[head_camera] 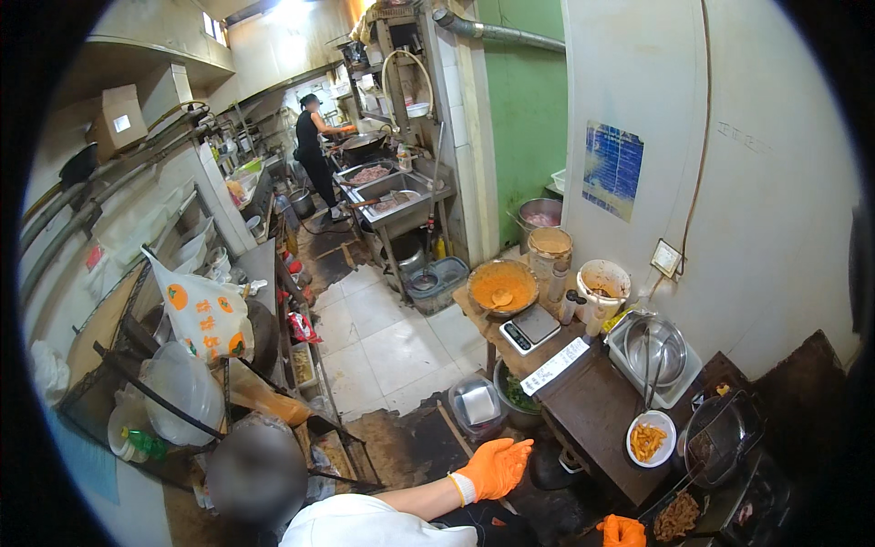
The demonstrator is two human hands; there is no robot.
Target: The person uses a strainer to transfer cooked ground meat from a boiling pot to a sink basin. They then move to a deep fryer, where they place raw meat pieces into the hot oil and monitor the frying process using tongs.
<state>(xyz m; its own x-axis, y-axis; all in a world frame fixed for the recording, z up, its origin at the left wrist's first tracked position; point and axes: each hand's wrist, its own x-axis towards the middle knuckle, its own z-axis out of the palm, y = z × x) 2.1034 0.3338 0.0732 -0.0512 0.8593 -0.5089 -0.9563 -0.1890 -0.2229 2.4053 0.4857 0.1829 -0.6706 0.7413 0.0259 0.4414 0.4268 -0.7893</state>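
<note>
My left hand (493,470), in an orange glove with a white cuff, reaches over the floor left of the dark counter (588,417). Its fingers are loosely curled and nothing shows in it. At the bottom edge my right hand (622,531), gloved the same and partly cut off, is closed on the thin handle of a wire fry basket (726,437). Browned food strips (677,517) lie just right of this hand. A white bowl of yellow fried strips (649,439) stands at the counter's right side, with tongs (653,376) behind it.
A kitchen scale (530,329), a paper slip with writing (555,366) and a bowl of orange crumbs (502,287) sit farther along. Steel bowls (656,349) rest in a tray. Left stands a cluttered rack (294,403). A person (316,150) works at a distant wok.
</note>
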